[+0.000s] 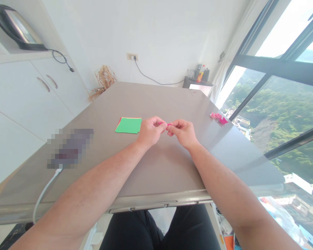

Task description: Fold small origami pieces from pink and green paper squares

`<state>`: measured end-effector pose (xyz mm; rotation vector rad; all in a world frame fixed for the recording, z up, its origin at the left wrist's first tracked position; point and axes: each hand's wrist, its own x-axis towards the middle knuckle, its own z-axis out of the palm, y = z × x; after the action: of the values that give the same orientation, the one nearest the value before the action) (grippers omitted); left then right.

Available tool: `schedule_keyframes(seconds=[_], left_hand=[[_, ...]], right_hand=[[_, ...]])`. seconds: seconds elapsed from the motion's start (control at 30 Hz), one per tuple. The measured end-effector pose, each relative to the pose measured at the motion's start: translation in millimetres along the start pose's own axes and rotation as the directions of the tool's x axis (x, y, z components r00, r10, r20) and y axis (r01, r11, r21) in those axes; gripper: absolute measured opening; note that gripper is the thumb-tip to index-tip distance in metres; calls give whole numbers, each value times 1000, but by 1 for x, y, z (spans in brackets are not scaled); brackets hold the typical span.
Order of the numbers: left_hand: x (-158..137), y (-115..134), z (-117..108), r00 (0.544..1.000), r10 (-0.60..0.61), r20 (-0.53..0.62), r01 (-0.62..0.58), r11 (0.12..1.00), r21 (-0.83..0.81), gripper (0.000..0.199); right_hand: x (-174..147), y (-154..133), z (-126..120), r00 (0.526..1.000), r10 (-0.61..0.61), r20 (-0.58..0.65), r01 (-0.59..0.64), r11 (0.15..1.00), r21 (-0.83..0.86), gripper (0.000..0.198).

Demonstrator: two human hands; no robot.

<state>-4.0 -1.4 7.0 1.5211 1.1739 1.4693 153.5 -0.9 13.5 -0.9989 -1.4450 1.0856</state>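
Over the middle of the table, my left hand [151, 130] and my right hand [182, 131] pinch a small piece of pink paper [168, 125] between their fingertips. Most of the piece is hidden by the fingers, so its shape does not show. A stack of coloured paper [129, 125], green on top with red and yellow edges peeking out, lies just left of my left hand. Several crumpled or folded pink paper pieces [219, 118] sit near the table's right edge, well apart from my right hand.
On the left of the table [156, 100] lies a pixelated dark object [71, 147] with a white cable [43, 192]. Behind the table's far right corner, bottles [201, 73] stand on a small cabinet [198, 85]. Dried stalks [104, 81] stand beyond the far left corner. Windows flank the right side.
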Motion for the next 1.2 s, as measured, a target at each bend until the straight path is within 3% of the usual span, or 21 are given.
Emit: schedule_keyframes(seconds=[0.2,0.4,0.57,0.7,0.93,1.03,1.2], left_hand=[[0,1,-1,996,-31,86,42,991,-130,21],[1,-3,-1,998,26,56,-24,999,-33,12],[1,-3,-1,997,54,64,-56,998,32,16],[0,-1,1,999,54,-1,-54,997,51,12],[-1,2,7,997,-76,-10,75,994,-76,17],[0,2,7,997,-71,18,73,984,-164,19],[4,0,3,1000,-30,6,30,995,-98,14]], right_hand=[[2,3,-5,1000,-10,-18,11,999,44,23],[-1,2,-3,999,-37,7,37,999,-31,21],[-2,0,-3,999,-48,-8,47,996,-71,21],[-1,0,-1,998,-56,-9,55,997,-56,19],[-1,-2,2,998,-11,-68,7,998,-67,19],[-3,-3,3,996,-16,-90,12,999,-45,19],[-3,-1,4,998,-53,-44,48,994,-93,17]])
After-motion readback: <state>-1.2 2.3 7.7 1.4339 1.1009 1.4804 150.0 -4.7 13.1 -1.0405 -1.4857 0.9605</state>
